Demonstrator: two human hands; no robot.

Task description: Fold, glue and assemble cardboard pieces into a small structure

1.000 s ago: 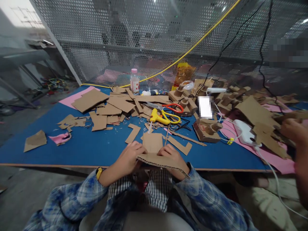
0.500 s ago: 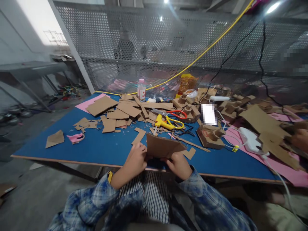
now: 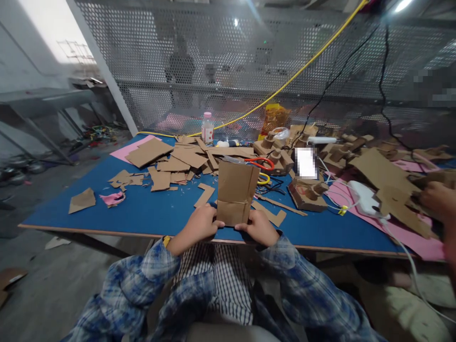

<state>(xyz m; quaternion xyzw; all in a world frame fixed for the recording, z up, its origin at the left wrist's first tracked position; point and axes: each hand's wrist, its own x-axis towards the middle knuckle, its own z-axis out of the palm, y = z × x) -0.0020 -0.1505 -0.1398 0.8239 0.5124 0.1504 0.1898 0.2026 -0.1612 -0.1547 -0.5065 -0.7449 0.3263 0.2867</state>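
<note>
A creased cardboard piece (image 3: 235, 190) stands upright near the table's front edge, its broad face toward me. My left hand (image 3: 204, 223) grips its lower left corner, thumb in front and fingers behind. At the lower right, my right hand (image 3: 261, 228) pinches it the same way. Right behind the cardboard lie red-handled scissors (image 3: 261, 163), partly covered by it. A yellow handle loop (image 3: 263, 178) shows beside its right edge; the rest of that tool is hidden. An L-shaped cardboard scrap (image 3: 205, 194) lies left of the piece.
Cardboard scraps (image 3: 183, 159) cover the back left of the blue table (image 3: 135, 213). A bottle (image 3: 207, 128) stands behind them. Right are cardboard assemblies (image 3: 308, 194), a white power strip (image 3: 363, 197) with cables, and another person's hand (image 3: 440, 202). A perforated metal screen (image 3: 221, 61) closes the back.
The cardboard has swung up from a tilted, foreshortened pose to upright, showing its full creased face and covering the yellow glue gun. Both hands now hold its bottom corners.
</note>
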